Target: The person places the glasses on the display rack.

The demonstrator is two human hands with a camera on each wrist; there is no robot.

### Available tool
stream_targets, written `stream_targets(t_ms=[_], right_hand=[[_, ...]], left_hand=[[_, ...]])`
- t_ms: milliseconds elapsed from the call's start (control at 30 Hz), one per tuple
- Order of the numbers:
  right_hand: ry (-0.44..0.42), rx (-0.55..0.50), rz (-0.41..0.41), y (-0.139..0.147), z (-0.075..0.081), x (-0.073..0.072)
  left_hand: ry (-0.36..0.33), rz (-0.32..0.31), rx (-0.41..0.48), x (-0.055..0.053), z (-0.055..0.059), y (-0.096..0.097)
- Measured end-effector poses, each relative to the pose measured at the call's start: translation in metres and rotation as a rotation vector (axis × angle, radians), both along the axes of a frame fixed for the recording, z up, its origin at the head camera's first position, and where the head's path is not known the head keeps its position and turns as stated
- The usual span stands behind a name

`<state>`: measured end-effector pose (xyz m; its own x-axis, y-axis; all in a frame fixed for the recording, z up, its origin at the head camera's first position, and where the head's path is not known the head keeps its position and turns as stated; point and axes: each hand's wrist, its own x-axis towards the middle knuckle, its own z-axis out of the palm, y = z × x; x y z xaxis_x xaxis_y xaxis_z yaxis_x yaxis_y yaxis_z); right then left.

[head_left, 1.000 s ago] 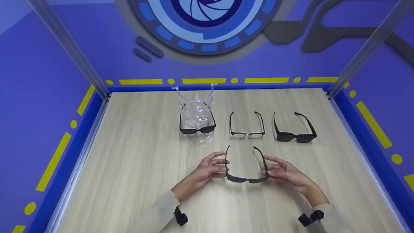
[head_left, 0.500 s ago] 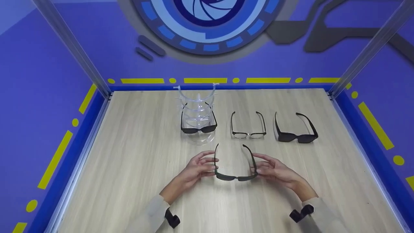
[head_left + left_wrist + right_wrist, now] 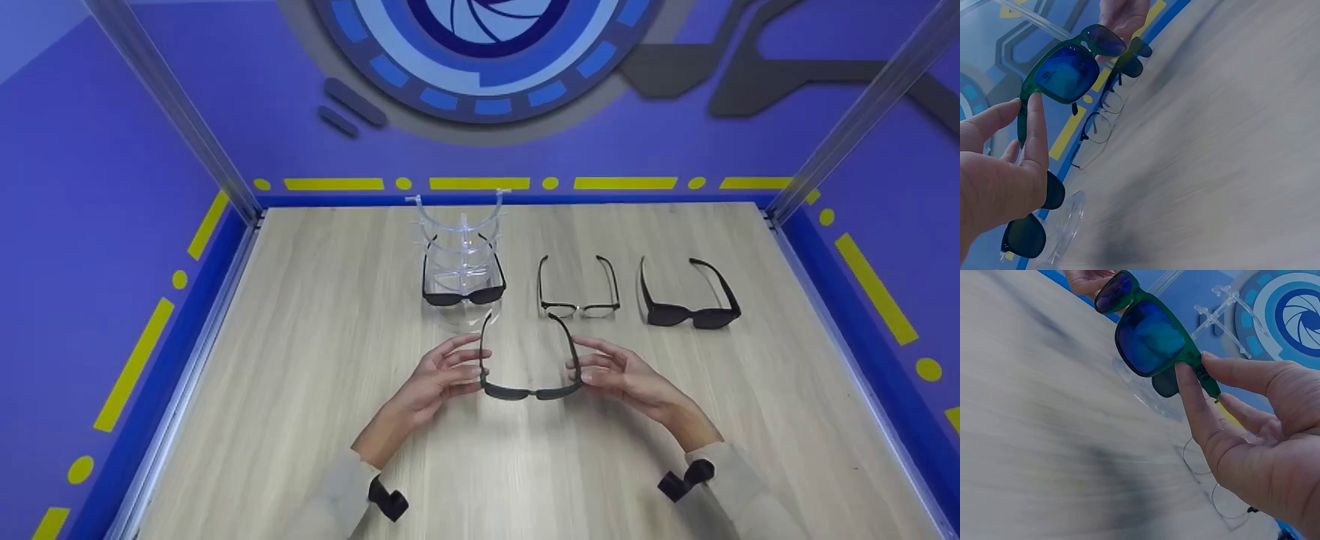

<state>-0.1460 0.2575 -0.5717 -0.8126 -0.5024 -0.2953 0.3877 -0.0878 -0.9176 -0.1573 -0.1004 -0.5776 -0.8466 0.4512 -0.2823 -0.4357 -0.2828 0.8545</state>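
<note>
Between both hands is a pair of sunglasses (image 3: 508, 392), with a dark green frame and blue mirrored lenses in the wrist views. My left hand (image 3: 437, 379) pinches its left temple near the hinge between thumb and fingers. On the other side my right hand (image 3: 626, 376) pinches the right temple (image 3: 1199, 371) the same way. The temples stay unfolded and point away from me, above the table. Just beyond, a clear plastic glasses stand (image 3: 463, 247) carries black sunglasses (image 3: 465, 298) on a low tier; its upper tiers hold nothing.
Right of the stand, clear-lens glasses (image 3: 579, 309) lie on the wooden table (image 3: 315, 322) with temples unfolded. Farther right lie thick black sunglasses (image 3: 691, 316). Blue panels (image 3: 600, 161) wall in the back and both sides.
Both hands have carried the sunglasses left and away from me, closer to the stand. The other glasses and the stand stay in place; the head view has shifted slightly.
</note>
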Motion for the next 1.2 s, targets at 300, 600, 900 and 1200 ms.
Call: stream_targets(t_ms=[300,600,900,1200], right_hand=[[-0.002,-0.009,-0.001,-0.007,0.002,-0.004],[-0.019,-0.055,-0.032,-0.013,0.005,-0.008],[-0.003,-0.082,-0.046,-0.024,0.007,-0.015],[0.022,-0.063,-0.06,-0.041,0.013,-0.03]], left_hand=[[-0.019,0.012,0.012,0.002,0.005,-0.008],[-0.001,0.031,0.006,-0.001,0.009,-0.011],[0.036,0.058,0.007,-0.003,0.013,-0.019],[0.033,0.145,0.006,-0.008,0.019,-0.03]])
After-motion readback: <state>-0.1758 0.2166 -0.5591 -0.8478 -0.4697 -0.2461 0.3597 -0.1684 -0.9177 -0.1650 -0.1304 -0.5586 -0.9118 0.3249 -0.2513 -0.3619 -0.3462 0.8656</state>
